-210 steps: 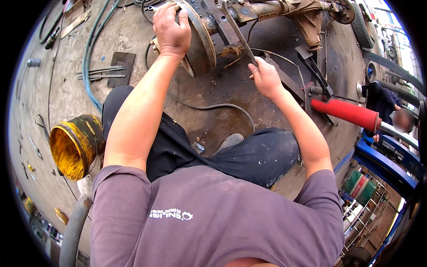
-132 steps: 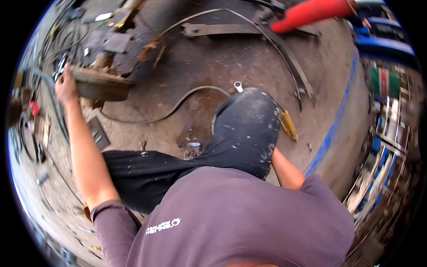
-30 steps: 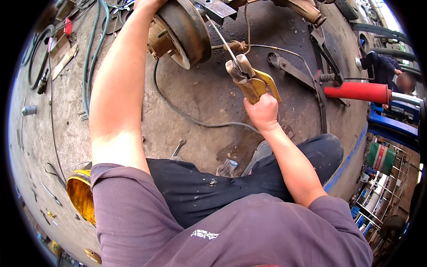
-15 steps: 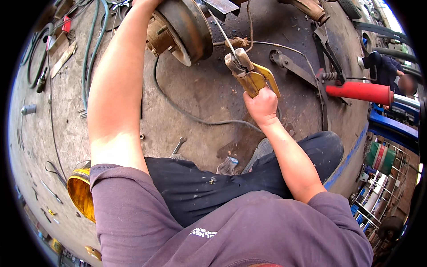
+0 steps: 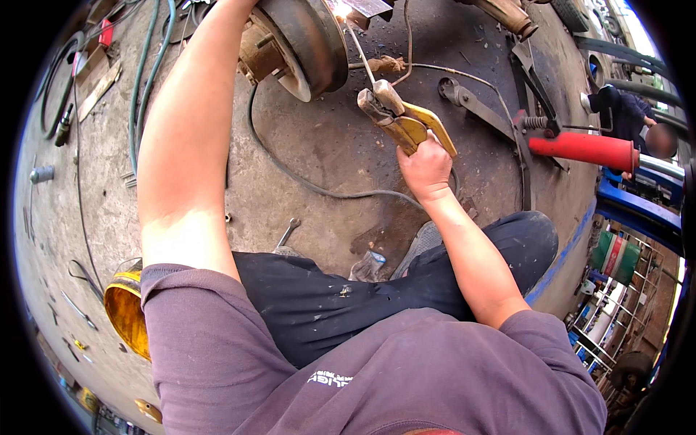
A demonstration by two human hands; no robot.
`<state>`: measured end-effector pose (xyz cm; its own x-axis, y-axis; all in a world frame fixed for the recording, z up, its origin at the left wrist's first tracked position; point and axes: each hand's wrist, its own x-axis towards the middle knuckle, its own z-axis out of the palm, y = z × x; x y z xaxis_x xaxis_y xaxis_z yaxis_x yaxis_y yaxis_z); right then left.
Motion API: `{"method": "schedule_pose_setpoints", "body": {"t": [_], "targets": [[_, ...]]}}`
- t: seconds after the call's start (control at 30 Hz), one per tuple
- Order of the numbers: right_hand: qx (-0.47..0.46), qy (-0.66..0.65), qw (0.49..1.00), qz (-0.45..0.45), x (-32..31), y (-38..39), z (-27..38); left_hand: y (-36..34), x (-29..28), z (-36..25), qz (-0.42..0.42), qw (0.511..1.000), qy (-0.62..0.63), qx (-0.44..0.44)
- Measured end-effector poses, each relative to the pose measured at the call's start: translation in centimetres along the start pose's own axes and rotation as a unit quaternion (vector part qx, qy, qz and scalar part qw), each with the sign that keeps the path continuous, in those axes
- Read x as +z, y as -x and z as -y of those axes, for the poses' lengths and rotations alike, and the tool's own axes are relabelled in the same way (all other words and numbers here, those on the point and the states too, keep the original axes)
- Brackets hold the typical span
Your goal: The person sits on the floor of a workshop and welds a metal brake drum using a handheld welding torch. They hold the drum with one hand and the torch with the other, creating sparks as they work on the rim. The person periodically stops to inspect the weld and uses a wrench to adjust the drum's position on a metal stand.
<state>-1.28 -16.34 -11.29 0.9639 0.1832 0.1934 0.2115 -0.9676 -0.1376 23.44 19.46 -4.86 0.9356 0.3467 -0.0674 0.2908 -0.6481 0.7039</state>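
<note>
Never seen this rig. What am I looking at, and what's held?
No robot here: a person's bare hands, seen from above by the left of two fisheye cameras worn on the head. The right hand holds a yellow electrode holder clamping a thin welding rod; a bright glow shows by the rod's far end, beside a brake drum. The left forearm reaches the top edge; the left hand is out of view. On the floor lie a wrench and a cable.

Right grip point(image 5: 425, 167) curled closed, its forearm point(image 5: 471, 243) aslant, left arm point(image 5: 188, 123) outstretched toward upper edge
</note>
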Motion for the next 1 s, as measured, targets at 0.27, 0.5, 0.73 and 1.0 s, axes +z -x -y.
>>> {"method": "schedule_pose_setpoints", "body": {"t": [0.27, 0.5, 0.73, 1.0], "targets": [[0.006, -0.002, 1.0, 0.001, 0.1, 0.0, 0.1, -0.1, 0.0, 0.3, -0.004, 1.0, -0.01, 0.011], [-0.006, -0.004, 1.0, -0.011, 0.1, -0.2, 0.0, -0.3, 0.2, 0.5, -0.011, 1.0, -0.008, 0.011], [0.004, 0.002, 1.0, -0.012, 0.1, -0.2, 0.1, 0.0, -0.1, 0.3, 0.004, 1.0, 0.005, 0.004], [-0.022, -0.08, 0.991, -0.106, -0.7, -0.1, -0.1, 1.8, -1.3, -1.3, 0.009, 1.0, 0.027, 0.004]]}}
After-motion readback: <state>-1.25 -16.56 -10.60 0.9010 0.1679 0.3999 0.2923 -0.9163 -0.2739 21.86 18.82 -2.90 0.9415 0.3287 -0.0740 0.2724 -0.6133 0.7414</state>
